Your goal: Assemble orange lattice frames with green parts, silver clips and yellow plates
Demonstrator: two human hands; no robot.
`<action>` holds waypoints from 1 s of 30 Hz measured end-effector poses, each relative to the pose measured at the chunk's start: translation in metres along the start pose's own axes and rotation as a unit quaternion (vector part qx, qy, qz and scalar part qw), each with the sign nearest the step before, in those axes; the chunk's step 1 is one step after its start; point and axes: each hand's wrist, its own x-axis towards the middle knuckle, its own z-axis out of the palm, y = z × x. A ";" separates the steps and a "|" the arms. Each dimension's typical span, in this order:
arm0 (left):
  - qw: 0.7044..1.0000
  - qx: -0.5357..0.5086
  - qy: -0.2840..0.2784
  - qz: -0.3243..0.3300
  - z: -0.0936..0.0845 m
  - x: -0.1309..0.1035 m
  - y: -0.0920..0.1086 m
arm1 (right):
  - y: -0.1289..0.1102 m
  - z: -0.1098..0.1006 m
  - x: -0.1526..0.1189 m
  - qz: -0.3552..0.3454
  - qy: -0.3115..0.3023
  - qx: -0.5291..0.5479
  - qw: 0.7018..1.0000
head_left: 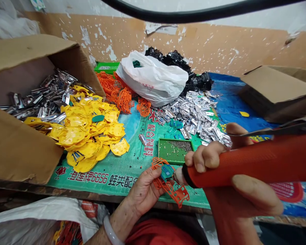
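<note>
My left hand (146,190), with a pale bangle at the wrist, is closed on an orange plastic frame (177,195) near the table's front edge. A teal plastic piece (167,172) sits against that frame beside my thumb. My right hand (244,170) is wrapped round a large red power tool (257,161), which lies almost level and points left. The tool's tip meets the teal piece and the frame, though the exact contact is hard to make out. Just behind my hands, a green tray (172,149) holds many small metal screws.
A cardboard box (17,146) spills metal parts and yellow pieces (76,129) at left. Further back are orange frames (112,90), a white bag (153,78), black parts (197,81) and silver clips (193,112). Another box (280,88) stands at right; a black cable (193,15) crosses above.
</note>
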 end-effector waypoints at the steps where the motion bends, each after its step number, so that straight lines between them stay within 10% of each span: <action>1: 1.000 0.004 0.003 0.000 0.000 0.000 0.000 | 0.000 0.000 0.000 0.000 -0.001 -0.004 1.000; 30: 0.983 0.168 0.064 0.040 0.005 0.002 -0.005 | 0.005 -0.003 -0.002 0.027 -0.062 -0.100 0.993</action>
